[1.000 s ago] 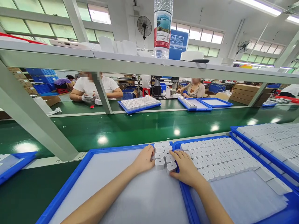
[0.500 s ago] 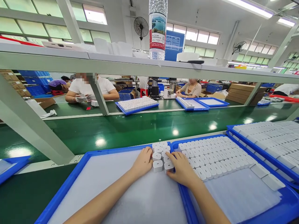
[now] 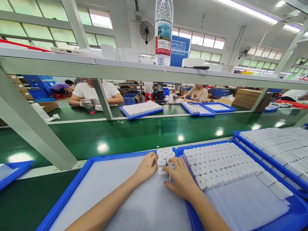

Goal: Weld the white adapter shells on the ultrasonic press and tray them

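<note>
In the large left blue tray, lined with a pale sheet, two short columns of white charger-like housings stand upright at the far right corner, each with a small slot in its top. My left hand rests against their left side, fingers bent and loosely apart, gripping none of them. Over the right column is my right hand, its fingers spread and its thumb low at the front. The fingertips touch the tops of the nearest housings, and the hand hides part of the front right one.
A second blue tray to the right bears several rows of the same housings. Further right are stacked full trays. Beyond lies a green belt, with a shelf beam overhead holding a bottle. Two people sit across.
My right hand has shifted a little left and down over the right column, covering more of the front housings. My left hand stays nearly in place. The view has tilted slightly upward.
</note>
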A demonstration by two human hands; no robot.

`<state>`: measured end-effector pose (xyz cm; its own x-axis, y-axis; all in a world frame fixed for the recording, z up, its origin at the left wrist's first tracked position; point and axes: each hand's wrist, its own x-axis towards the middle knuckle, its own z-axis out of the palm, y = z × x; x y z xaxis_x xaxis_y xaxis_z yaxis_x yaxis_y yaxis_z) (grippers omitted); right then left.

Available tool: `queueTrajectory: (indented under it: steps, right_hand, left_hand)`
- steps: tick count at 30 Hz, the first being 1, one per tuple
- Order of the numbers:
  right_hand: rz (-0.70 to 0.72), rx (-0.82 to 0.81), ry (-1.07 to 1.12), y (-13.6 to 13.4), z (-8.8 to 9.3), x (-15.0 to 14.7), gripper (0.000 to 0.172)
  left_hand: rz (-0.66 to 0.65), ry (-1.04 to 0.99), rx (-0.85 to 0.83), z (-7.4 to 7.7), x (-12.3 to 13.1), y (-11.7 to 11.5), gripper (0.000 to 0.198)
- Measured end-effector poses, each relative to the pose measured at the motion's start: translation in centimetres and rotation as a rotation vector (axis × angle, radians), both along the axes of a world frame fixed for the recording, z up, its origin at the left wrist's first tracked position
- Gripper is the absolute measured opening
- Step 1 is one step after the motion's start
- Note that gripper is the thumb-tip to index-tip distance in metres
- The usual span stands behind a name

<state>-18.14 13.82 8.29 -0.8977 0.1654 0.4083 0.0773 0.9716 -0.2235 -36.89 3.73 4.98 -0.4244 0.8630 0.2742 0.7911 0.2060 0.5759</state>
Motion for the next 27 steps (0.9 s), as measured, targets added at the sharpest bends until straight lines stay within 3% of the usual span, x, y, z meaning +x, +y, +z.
queueTrajectory:
  steps: [3,9,20,24,27]
  right_hand:
    - [0.000,0.076,-0.008,-0.5,-0.7,-0.8,0.026]
    - [-0.093,0.092,-0.019,-0.9,-1.5,-1.6,0.022]
    - [-0.265,0.031,-0.058,-1.4,-1.5,-2.2,0.023]
    - [-0.251,-0.046,-0.001,-1.3,-1.5,-1.9,0.023]
    - [-0.206,-0.215,0.103,-0.8,-1.4,-1.5,0.025]
  left_hand:
    - [0.013,0.040,-0.002,0.1,0.3,0.0,0.013]
    - [0.064,0.064,-0.002,0.0,0.5,0.0,0.011]
    - [0.014,0.155,-0.031,-0.1,0.5,0.0,0.010]
    - [0.006,0.175,-0.037,0.0,0.6,0.0,0.012]
    - [0.016,0.157,-0.030,0.1,0.6,0.0,0.010]
